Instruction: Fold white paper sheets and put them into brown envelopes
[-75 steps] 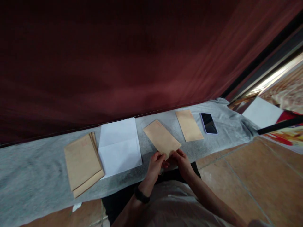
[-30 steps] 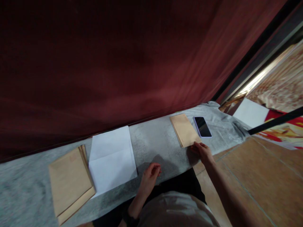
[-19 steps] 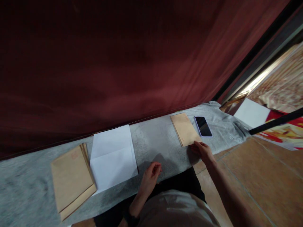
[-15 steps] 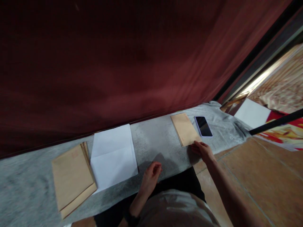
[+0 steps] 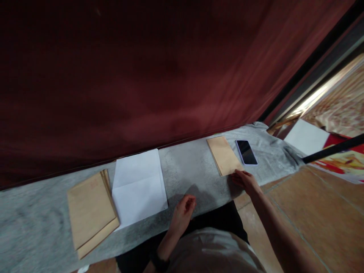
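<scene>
Grey-draped surface [image 5: 187, 159]; large envelopes [image 5: 90, 210] beside white paper [image 5: 140, 189], perhaps spread for reach; small envelopes [image 5: 224, 156] farther right, the right hand [image 5: 246, 180], fingers narrowed, pinching their near corner, likely to align them; left hand [image 5: 182, 212] empty, fingers loosely half-open; phone [image 5: 247, 152] just beside.

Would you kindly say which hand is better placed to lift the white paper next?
Probably the left hand: it is nearer the white paper, with nothing visible in it. The right hand is farther off, at the brown envelopes beside the phone.
</scene>
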